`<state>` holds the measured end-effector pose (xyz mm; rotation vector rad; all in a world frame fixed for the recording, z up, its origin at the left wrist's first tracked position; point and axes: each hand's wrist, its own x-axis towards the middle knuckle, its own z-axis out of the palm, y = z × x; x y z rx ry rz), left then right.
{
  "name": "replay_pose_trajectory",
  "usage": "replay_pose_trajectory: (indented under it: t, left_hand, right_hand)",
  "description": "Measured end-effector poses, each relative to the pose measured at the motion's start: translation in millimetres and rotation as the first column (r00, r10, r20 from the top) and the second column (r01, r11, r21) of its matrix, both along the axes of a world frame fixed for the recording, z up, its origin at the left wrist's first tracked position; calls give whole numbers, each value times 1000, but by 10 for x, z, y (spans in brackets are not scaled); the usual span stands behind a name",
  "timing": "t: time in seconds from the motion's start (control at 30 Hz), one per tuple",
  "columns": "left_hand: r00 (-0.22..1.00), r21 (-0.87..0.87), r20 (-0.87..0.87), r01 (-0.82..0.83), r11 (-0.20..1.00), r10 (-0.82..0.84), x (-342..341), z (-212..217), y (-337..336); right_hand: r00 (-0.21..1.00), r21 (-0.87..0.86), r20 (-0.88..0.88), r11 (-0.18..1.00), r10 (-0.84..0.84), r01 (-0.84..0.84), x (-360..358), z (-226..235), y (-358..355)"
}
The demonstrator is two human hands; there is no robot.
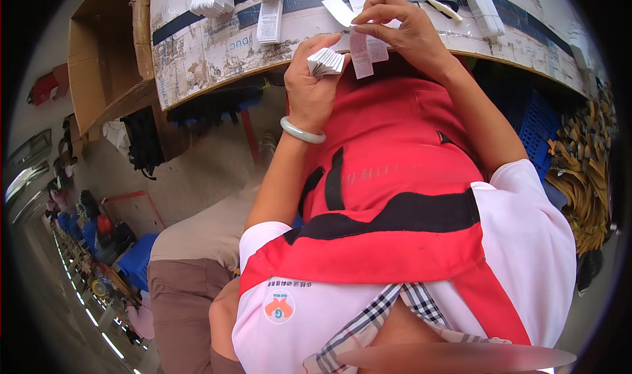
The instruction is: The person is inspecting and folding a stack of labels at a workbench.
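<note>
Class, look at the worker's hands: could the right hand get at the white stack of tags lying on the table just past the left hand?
Probably yes: the right hand already hovers at the table edge, nothing blocks the stack of tags, though it holds a paper tag.

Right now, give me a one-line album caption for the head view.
Left hand grips a stack of white tags while the right hand pinches one paper tag at the worn table.

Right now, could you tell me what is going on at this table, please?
A person in a red apron sits at a worn, paper-covered table. The left hand, with a pale green bangle at its wrist, holds a small fanned stack of white paper tags. The right hand pinches a white printed paper slip just beside that stack. More white tag bundles lie on the table.
</note>
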<state>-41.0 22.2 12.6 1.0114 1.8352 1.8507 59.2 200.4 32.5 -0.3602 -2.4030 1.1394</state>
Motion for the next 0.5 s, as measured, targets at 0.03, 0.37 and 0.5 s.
replay_pose_trajectory:
  t: [0.03,0.37,0.5]
  left_hand:
    - [1000,-2,3,-2,1000,2,-48,21,26]
    - [973,18,220,72,997,-75,-34,14,-8]
    - [944,-15,322,77,997,-68,-11,1,-14]
  right_hand:
    - [998,-81,12,995,57,-56,30,94,-54]
    - [992,-270,15,956,123,-115,115,88,-141]
    - [987,-333,88,938,135,-99,126,88,-146]
